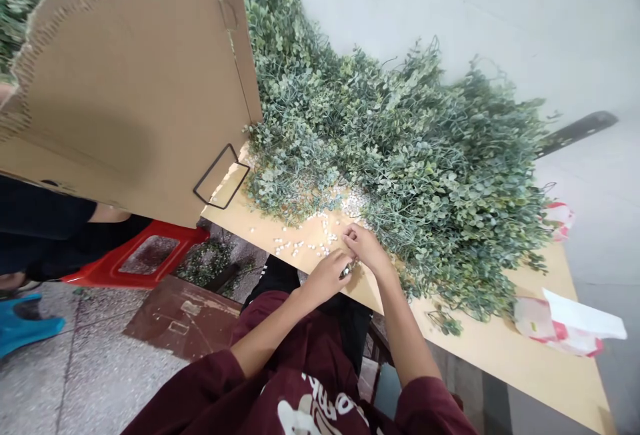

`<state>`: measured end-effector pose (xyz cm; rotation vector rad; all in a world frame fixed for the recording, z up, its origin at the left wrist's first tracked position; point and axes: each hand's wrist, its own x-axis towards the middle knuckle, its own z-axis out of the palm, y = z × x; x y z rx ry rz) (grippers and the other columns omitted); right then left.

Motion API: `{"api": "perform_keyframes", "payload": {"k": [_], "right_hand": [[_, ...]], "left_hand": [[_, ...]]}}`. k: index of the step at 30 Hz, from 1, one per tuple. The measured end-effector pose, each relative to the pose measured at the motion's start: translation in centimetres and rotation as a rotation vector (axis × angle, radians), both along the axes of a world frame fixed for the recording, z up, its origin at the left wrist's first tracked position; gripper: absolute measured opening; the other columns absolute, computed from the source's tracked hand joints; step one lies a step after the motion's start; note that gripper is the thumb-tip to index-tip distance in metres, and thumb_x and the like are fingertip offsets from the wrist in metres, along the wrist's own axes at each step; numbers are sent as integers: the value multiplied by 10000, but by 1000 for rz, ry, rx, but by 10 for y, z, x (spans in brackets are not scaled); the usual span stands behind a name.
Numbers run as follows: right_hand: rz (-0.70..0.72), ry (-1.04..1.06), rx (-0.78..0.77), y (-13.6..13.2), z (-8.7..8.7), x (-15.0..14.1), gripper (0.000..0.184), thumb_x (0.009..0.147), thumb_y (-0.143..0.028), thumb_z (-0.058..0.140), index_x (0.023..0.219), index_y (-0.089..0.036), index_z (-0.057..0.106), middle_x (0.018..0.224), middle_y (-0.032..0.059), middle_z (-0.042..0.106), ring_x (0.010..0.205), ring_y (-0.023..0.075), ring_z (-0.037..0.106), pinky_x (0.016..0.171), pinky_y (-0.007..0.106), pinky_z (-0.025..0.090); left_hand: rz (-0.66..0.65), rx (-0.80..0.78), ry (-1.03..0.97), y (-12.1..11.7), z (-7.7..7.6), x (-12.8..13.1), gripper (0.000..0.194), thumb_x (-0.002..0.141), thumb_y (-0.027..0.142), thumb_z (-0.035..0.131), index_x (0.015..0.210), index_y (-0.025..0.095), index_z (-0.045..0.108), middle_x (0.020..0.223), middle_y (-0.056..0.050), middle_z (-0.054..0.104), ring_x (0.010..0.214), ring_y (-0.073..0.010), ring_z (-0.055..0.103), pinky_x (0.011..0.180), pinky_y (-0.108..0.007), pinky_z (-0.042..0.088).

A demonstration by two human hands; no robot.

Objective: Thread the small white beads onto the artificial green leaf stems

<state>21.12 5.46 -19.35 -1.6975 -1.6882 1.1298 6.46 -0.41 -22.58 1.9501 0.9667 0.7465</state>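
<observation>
My left hand (327, 276) and my right hand (363, 246) meet at the near edge of a wooden table (525, 362). Both have their fingers pinched together around a small dark green sprig piece (347, 268) held between them. Small white beads (310, 238) lie scattered on the table just left of my hands, with a denser pile of them (354, 203) beyond. A large heap of green artificial leafy sprigs (400, 148) covers the table behind and to the right of my hands.
A big cardboard box flap (130, 75) stands at the left. A red plastic stool (145, 255) and a blue object (25, 325) sit on the floor at the left, by another person's dark clothing. A red-and-white plastic bag (560, 328) lies at the table's right.
</observation>
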Motion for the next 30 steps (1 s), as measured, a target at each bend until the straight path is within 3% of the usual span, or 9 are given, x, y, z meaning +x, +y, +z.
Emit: {"api": "perform_keyframes", "payload": {"k": [5, 12, 17, 20, 24, 30], "right_hand": [[-19, 61, -23, -7, 2, 4, 69, 782, -245, 582, 723, -207, 583, 544, -42, 560, 427, 107, 515, 438, 222, 392], [-127, 208, -9, -29, -2, 20, 130, 778, -319, 632, 795, -200, 582, 642, -18, 608, 547, 142, 610, 518, 254, 492], [-241, 439, 51, -45, -3, 22, 271, 750, -378, 717, 930, -206, 609, 724, 8, 651, 609, 149, 630, 588, 274, 521], [-277, 517, 56, -54, -6, 21, 287, 736, -411, 743, 916, -202, 662, 766, 41, 694, 699, 177, 659, 682, 308, 545], [-316, 580, 50, -65, -12, 18, 253, 742, -424, 740, 868, -209, 697, 798, 48, 713, 757, 191, 660, 734, 324, 537], [-316, 621, 49, -73, -20, 16, 171, 742, -370, 749, 810, -216, 719, 843, 31, 696, 786, 167, 618, 745, 285, 489]], "left_hand": [[27, -3, -17, -5, -1, -2, 73, 848, 114, 518, 853, 187, 508, 1010, -67, 559, 980, -206, 527, 887, -330, 433], [110, -91, -10, -2, 5, -4, 54, 872, 218, 547, 830, 186, 557, 831, -16, 614, 802, -164, 569, 768, -271, 434], [121, -252, -150, 1, 14, -9, 216, 883, 287, 560, 1076, 217, 626, 1041, -19, 695, 941, -166, 635, 844, -253, 458], [100, -291, -201, 2, 17, -12, 250, 900, 339, 544, 1061, 193, 666, 1071, -47, 705, 987, -191, 638, 887, -271, 461], [111, -325, -259, 5, 18, -14, 284, 907, 379, 539, 1024, 162, 679, 1015, -64, 706, 957, -204, 636, 869, -277, 471], [144, -327, -265, 7, 18, -15, 254, 900, 372, 558, 932, 143, 664, 917, -38, 684, 857, -160, 610, 810, -241, 458]]}}
